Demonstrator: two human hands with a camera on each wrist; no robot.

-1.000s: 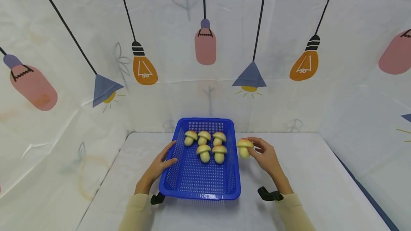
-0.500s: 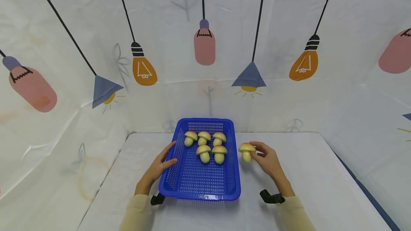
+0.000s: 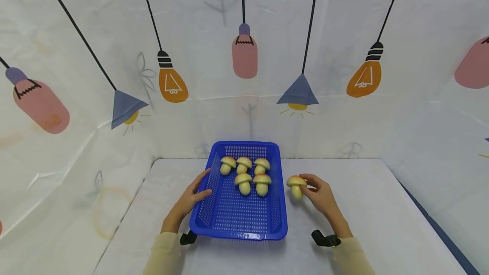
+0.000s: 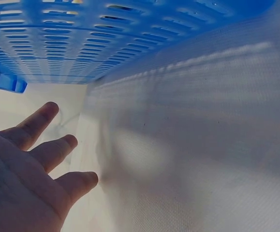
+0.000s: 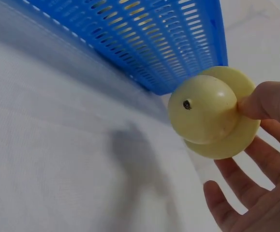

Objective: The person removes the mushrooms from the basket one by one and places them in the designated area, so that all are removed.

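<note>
A blue plastic basket [image 3: 237, 215] with perforated walls stands on the white table. Several toy mushrooms, one of them a front mushroom [image 3: 262, 188], lie in its far half. My left hand [image 3: 187, 203] holds the basket's left rim, the thumb over the edge; three of its fingers [image 4: 52, 152] reach out straight below the rim in the left wrist view. Right of the basket, my right hand [image 3: 318, 194] pinches another toy mushroom [image 3: 296, 186] between thumb and fingers. Its pale stem end faces the camera in the right wrist view, with a shadow on the table below.
The white table [image 3: 374, 215] extends to both sides of the basket. Behind it hangs a white cloth backdrop [image 3: 214, 118] printed with lamps and bulbs. A black wrist-worn device [image 3: 324, 239] sits at the right wrist.
My right hand has moved the mushroom down in the head view and slightly right, away from the basket's right rim. The left hand and the basket have stayed in place.
</note>
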